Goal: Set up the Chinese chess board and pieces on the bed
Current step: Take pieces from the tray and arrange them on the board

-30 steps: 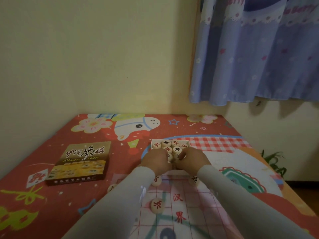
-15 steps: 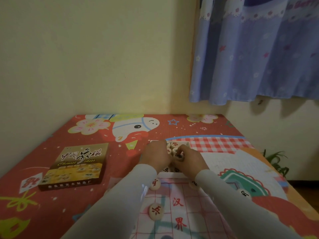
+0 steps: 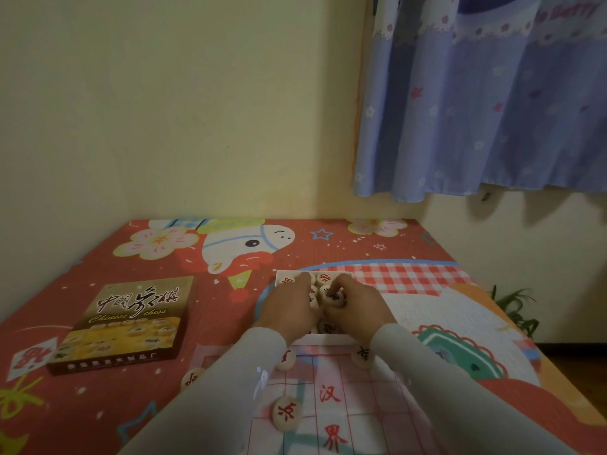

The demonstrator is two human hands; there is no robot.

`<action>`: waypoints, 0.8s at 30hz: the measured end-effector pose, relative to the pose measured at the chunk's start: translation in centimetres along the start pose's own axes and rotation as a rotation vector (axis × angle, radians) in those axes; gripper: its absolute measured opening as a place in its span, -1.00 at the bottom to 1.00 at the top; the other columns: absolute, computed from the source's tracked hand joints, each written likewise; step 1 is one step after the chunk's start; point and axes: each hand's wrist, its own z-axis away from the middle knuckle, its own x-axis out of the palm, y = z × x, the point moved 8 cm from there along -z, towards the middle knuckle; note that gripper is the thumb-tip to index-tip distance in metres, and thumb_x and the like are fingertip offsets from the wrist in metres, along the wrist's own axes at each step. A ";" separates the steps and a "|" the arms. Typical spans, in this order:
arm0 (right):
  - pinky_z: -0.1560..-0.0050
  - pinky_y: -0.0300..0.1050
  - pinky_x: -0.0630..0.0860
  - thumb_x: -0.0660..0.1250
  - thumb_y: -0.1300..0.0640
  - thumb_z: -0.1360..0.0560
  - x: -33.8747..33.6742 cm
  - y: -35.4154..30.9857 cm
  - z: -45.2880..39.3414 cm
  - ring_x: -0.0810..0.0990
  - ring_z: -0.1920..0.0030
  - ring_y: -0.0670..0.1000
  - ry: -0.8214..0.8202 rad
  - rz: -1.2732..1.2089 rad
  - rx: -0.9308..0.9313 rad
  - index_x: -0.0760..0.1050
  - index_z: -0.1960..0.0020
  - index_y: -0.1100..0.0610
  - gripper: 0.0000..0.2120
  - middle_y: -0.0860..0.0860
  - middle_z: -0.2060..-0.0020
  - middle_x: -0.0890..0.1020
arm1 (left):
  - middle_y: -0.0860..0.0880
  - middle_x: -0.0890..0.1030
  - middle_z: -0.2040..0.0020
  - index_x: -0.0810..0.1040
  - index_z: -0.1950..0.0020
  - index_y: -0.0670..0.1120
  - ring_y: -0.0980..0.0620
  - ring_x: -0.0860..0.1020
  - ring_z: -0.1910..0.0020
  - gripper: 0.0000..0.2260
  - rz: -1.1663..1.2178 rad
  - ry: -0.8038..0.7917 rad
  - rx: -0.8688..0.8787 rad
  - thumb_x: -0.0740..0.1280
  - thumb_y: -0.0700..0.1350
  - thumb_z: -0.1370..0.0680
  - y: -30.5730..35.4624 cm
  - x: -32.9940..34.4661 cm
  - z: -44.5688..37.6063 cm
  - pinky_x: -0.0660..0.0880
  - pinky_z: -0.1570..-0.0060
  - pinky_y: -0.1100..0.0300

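A white tray [image 3: 323, 339] of round wooden chess pieces sits on the bed beyond the paper board [image 3: 331, 418], which has a red grid and red characters. Both my hands are over the tray. My right hand [image 3: 356, 311] pinches a black-marked piece [image 3: 334, 297] in its fingertips. My left hand [image 3: 289, 311] lies fingers-down among the pieces; whether it holds one is hidden. On the board lie a red-marked piece [image 3: 286, 412] at the left, one [image 3: 285, 358] by my left sleeve and a dark-marked one [image 3: 362, 355] by my right sleeve. Another piece [image 3: 191, 379] rests off the board's left corner.
The chess box lid [image 3: 126, 323] lies on the bed at the left. The red cartoon bedsheet [image 3: 164, 264] runs to a yellow wall behind. A blue curtain [image 3: 486, 103] hangs at the upper right. The bed's right edge drops off beside a green plant [image 3: 515, 310].
The view has tilted slightly. Both hands have pushed farther into the tray, and my right hand's fingertips have closed on a black-marked piece.
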 end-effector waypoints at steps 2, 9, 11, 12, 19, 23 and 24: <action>0.22 -0.08 0.60 0.35 0.01 -0.49 -0.9 0.2 -0.6 0.58 0.22 -0.03 0.076 -0.063 0.001 0.43 0.00 -0.01 -0.85 -0.04 0.20 0.59 | 0.05 0.42 0.26 0.29 0.05 -0.01 -0.02 0.42 0.22 -0.79 0.005 0.034 -0.022 0.33 -0.09 -0.47 -0.2 -0.8 -0.8 0.24 0.38 0.16; 0.17 -0.04 0.60 0.33 0.03 -0.52 0.0 0.7 -2.5 0.59 0.18 0.02 0.082 -0.118 0.010 0.43 -0.06 0.04 -0.84 0.03 0.14 0.63 | -0.08 0.55 0.10 0.36 -0.07 -0.07 -0.13 0.53 0.10 -0.81 0.051 0.074 -0.019 0.31 -0.12 -0.51 -0.4 0.2 -2.4 0.39 0.26 0.08; 0.16 -0.05 0.59 0.34 0.04 -0.51 0.2 1.0 -2.8 0.60 0.16 0.04 0.053 -0.100 -0.002 0.41 -0.07 0.04 -0.81 0.04 0.12 0.64 | -0.12 0.55 0.03 0.35 -0.10 -0.08 -0.15 0.52 0.05 -0.78 0.078 0.058 -0.002 0.30 -0.12 -0.51 -0.3 0.6 -2.5 0.42 0.19 0.04; 0.18 -0.07 0.58 0.35 0.05 -0.50 0.3 1.0 -2.9 0.60 0.16 0.03 0.040 -0.083 -0.015 0.39 -0.08 0.03 -0.79 0.03 0.12 0.63 | -0.12 0.55 0.03 0.34 -0.11 -0.07 -0.15 0.52 0.05 -0.77 0.078 0.054 0.002 0.31 -0.12 -0.51 -0.4 0.7 -2.6 0.43 0.18 0.04; 0.18 0.01 0.59 0.33 0.11 -0.49 1.0 0.7 -2.9 0.59 0.19 0.06 0.007 0.050 -0.078 0.31 -0.13 0.03 -0.73 0.04 0.15 0.62 | -0.10 0.58 0.13 0.30 -0.12 -0.05 -0.11 0.53 0.15 -0.79 0.030 0.045 -0.004 0.25 -0.18 -0.54 -0.7 1.6 -2.7 0.42 0.27 0.06; 0.28 -0.10 0.51 0.35 0.08 -0.48 0.0 1.1 -3.3 0.56 0.25 -0.01 0.065 -0.013 -0.065 0.33 -0.11 -0.02 -0.73 -0.09 0.27 0.55 | -0.07 0.55 0.20 0.29 -0.02 -0.03 -0.09 0.52 0.22 -0.79 0.015 0.072 -0.001 0.28 -0.21 -0.49 -1.0 0.0 -3.3 0.41 0.32 0.07; 0.27 -0.10 0.51 0.35 0.07 -0.48 -0.3 1.1 -3.4 0.56 0.25 -0.01 0.094 -0.037 -0.060 0.33 -0.11 -0.02 -0.73 -0.09 0.27 0.55 | -0.05 0.54 0.20 0.31 -0.03 -0.03 -0.07 0.50 0.24 -0.79 0.020 0.092 -0.010 0.29 -0.20 -0.49 -1.1 -0.5 -3.6 0.37 0.35 0.09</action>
